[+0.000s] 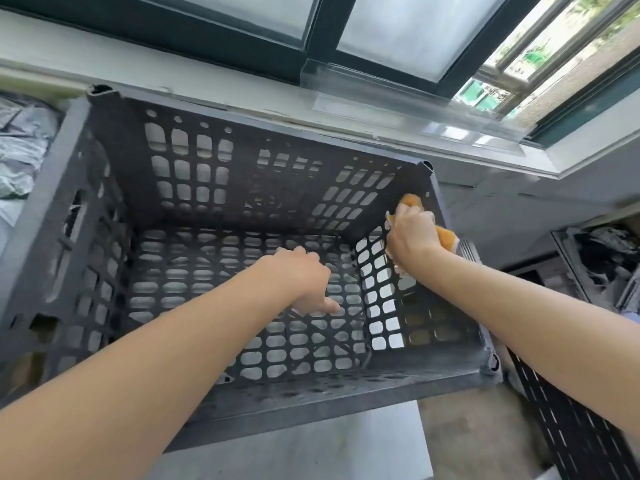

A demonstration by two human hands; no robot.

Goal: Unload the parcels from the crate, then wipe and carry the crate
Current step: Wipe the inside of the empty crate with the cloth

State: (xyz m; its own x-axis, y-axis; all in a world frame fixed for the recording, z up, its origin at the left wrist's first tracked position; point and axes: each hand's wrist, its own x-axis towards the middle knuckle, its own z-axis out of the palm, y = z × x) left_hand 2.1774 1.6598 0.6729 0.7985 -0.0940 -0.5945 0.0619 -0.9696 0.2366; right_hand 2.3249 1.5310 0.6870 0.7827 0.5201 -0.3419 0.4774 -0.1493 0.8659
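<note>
My right hand (412,233) grips an orange cloth (445,238) against the right wall of the dark grey perforated plastic crate (128,133), while my left hand (301,278) reaches inside, loosely curled, empty.

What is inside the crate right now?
No parcels show inside the crate: only the left hand over its slotted floor, and the right hand gripping an orange cloth against the right wall. The floor beneath the left forearm is covered.

Head-worn wide view, facing down, close above crate (311,400)
</note>
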